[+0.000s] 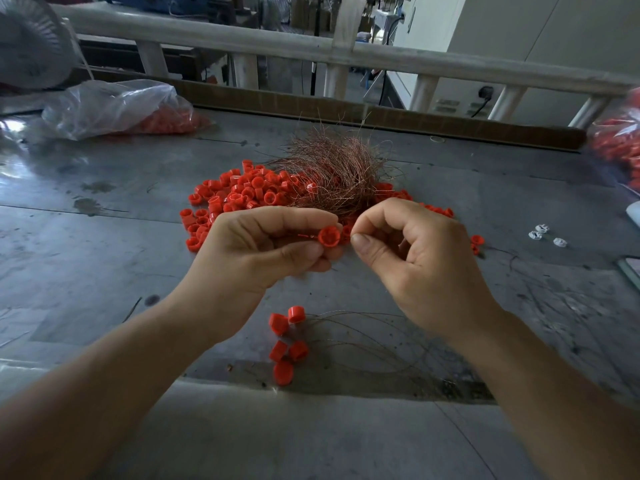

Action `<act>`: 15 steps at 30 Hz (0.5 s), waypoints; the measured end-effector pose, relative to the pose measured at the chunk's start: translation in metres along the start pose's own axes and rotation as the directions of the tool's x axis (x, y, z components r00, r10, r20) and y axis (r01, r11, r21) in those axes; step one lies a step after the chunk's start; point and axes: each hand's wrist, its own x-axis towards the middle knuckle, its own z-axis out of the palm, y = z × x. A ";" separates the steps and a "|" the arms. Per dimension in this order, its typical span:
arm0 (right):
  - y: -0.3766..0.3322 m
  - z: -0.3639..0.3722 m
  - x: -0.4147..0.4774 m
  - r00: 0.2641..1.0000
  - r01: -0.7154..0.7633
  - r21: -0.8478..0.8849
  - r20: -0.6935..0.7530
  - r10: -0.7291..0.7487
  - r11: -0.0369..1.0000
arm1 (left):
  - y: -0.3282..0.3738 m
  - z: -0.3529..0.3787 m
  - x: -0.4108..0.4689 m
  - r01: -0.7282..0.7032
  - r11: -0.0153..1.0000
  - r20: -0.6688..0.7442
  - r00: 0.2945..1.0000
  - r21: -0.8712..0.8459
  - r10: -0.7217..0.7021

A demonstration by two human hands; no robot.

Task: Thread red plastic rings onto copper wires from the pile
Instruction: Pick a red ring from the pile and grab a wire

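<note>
Red ring (328, 236) threading: left hand (256, 252) pinching ring, right hand (419, 261) pinched just beside it, presumably on wire too fine to see; next, feeding through, needing fine aim.

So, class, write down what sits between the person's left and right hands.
Head view: one red ring, pinched by the left hand, on what seems a thin copper wire that the right hand pinches.
</note>
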 end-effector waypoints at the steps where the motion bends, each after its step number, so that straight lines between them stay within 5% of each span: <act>1: 0.000 0.000 0.000 1.000 0.003 -0.003 0.001 -0.003 1.000 | 0.000 0.000 0.000 0.004 1.000 -0.003 1.000 -0.004 -0.004; 15: -0.002 0.000 0.000 1.000 -0.008 0.003 0.026 0.008 1.000 | 0.000 0.000 0.000 0.009 1.000 0.003 1.000 -0.006 -0.009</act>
